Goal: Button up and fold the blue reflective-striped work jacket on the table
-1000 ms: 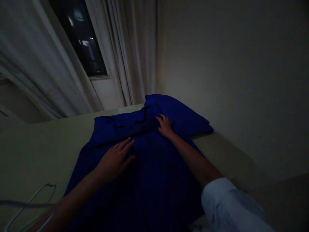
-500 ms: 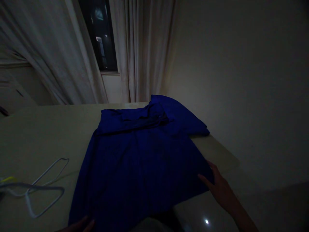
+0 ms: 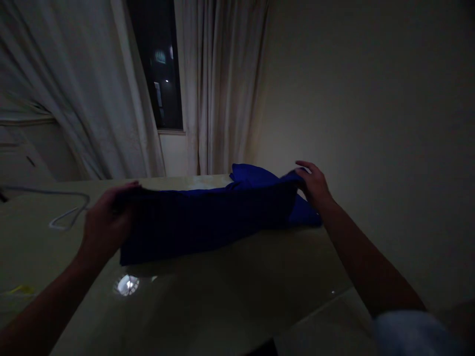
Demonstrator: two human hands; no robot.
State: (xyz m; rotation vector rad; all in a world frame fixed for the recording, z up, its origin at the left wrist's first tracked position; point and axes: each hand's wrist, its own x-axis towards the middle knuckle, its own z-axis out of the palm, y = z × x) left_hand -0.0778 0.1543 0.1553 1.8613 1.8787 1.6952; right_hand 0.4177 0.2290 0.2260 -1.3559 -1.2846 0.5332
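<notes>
A dark blue shirt (image 3: 208, 217) is raised above the table between my two hands, its lower edge lifted and folded away from me. My left hand (image 3: 107, 222) grips the left corner of that edge, fingers closed on the cloth. At the right corner, my right hand (image 3: 314, 187) pinches the fabric between thumb and fingers. Behind the raised part, another portion of the shirt, sleeve-like in shape, lies spread at the back right. Dim light hides most details of the cloth.
The glossy table (image 3: 222, 296) reflects a lamp near its front. A pale wire hanger (image 3: 69, 217) lies on the left, beyond my left arm. Something yellow (image 3: 23, 289) is at the left edge. Curtains (image 3: 222, 89) and a dark window (image 3: 158, 64) stand behind; a wall (image 3: 363, 123) closes the right.
Both hands have moved up and away from me, carrying the shirt's near edge over toward the back. The front of the table, covered before, now shows.
</notes>
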